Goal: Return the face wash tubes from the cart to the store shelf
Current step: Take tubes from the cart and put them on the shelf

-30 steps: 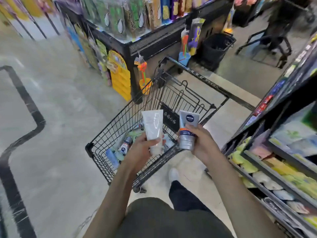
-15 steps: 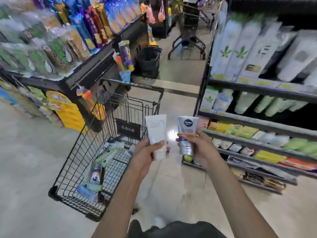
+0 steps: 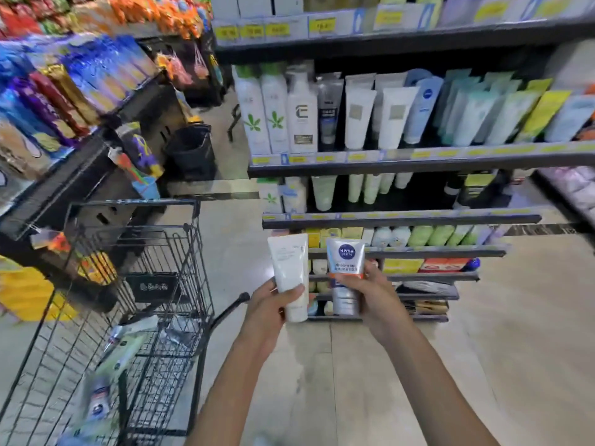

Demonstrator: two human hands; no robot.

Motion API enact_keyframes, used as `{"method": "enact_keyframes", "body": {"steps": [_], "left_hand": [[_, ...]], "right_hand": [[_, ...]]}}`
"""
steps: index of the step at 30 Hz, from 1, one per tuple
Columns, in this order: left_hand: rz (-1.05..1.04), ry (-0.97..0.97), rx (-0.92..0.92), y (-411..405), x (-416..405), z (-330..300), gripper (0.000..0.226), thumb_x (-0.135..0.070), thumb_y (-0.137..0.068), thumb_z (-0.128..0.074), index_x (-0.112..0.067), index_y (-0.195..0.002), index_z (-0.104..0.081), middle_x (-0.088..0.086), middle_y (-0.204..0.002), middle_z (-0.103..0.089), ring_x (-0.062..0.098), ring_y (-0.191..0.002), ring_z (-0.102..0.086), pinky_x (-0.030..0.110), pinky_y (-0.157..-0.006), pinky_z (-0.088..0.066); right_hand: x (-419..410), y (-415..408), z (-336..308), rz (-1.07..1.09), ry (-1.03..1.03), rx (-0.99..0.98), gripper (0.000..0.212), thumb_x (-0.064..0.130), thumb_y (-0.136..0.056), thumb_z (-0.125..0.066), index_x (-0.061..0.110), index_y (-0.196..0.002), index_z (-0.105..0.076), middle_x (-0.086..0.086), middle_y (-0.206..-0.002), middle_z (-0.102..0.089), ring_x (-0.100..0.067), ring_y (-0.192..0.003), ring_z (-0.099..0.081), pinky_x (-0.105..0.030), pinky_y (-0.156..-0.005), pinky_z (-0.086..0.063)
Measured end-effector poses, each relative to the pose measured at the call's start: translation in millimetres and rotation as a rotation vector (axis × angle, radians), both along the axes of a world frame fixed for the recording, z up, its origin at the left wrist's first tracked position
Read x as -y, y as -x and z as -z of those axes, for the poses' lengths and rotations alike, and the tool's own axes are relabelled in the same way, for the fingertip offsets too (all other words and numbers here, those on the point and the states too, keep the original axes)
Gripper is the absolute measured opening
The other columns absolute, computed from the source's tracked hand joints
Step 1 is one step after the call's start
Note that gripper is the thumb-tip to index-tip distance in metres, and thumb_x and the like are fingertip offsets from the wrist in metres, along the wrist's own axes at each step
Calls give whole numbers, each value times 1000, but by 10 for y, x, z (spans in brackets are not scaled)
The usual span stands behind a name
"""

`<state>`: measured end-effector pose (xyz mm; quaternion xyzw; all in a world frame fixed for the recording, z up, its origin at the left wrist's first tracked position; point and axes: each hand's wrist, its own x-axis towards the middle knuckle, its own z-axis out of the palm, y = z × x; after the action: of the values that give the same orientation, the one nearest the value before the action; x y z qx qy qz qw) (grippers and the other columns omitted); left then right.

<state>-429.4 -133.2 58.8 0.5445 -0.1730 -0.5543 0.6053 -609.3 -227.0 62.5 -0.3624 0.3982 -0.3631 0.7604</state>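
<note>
Both forearms are stretched forward side by side, the hands raised in front of the lower shelves; a plain white tube (image 3: 289,275) is held upright, cap down, in the left hand (image 3: 270,309), the thumb curled across its lower front; a tube with a blue round logo and an orange band (image 3: 345,268) is held upright just beside it in the right hand (image 3: 373,292), the fingers wrapped round its silver lower part; the two tubes are near each other but a narrow gap is seen between them; the store shelf (image 3: 402,162) is faced squarely, its tiers packed with standing tubes and bottles behind yellow price tags; a black wire cart (image 3: 154,284) is parked to the left on a pale polished floor (image 3: 531,317), with more tubes lying loose in its basket; a low display of bright snack packets (image 3: 64,85) is set behind the cart; the tubes left in the cart are smeared by motion and cannot be counted; the right-hand products and the shelf labels are too blurred to be read.
</note>
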Motion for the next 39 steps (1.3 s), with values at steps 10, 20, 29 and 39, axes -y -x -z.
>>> {"method": "enact_keyframes", "body": {"steps": [10,20,29,39], "left_hand": [[142,27,7,1027,592,-12,53,-7,-77,-75,-7,-129,-63,21,-116,-73,31,-93,-68,38,-73,-60],[212,27,-9,1289,1321,151,51,1,-82,-74,-14,-129,-61,16,-116,-74,30,-93,-71,38,-72,-59],[251,-60,34,1454,2216,495,55,1,-77,-78,-17,-126,-61,9,-116,-75,32,-101,-72,45,-79,-56],[232,-116,159,1825,3195,680,57,-11,-76,-84,-14,-128,-62,4,-117,-75,31,-108,-71,50,-84,-60]], "right_hand": [[234,1172,-21,126,8,22,45,-4,-82,-76,6,-125,-65,-21,-113,-74,-33,-92,-72,-40,-82,-58],[765,1547,48,212,7,-12,57,3,-72,-84,5,-126,-65,-19,-112,-75,-32,-96,-71,-44,-87,-55],[1434,1673,177,263,-17,-70,48,1,-83,-77,8,-129,-63,-20,-116,-73,-35,-99,-72,-43,-83,-57],[2033,2026,323,213,-87,-70,44,-1,-87,-72,3,-130,-62,-18,-109,-73,-29,-92,-72,-39,-77,-59]]}}
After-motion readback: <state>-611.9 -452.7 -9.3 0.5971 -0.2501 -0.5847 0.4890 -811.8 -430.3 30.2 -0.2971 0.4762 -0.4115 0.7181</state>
